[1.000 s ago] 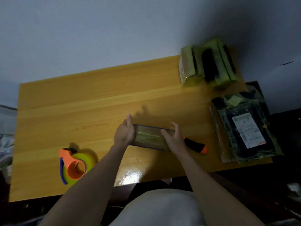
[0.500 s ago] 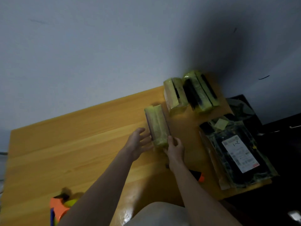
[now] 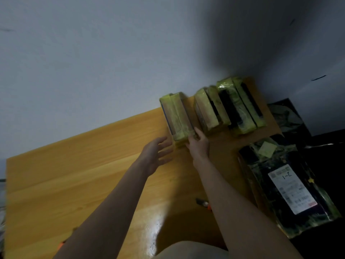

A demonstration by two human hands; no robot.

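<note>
A packing workspace: wooden table [image 3: 74, 174] against a wall, tape-wrapped parcels [image 3: 224, 109].

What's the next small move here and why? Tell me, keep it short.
Probably slide the wrapped package rightward against the neighbouring package, then let go. The right hand grips its near end, a strip of bare table shows between the two, and the left hand hovers open beside it.

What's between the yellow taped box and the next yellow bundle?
Head view: a narrow strip of bare wooden table, plus fingers of the right hand gripping the yellow taped box.
</note>
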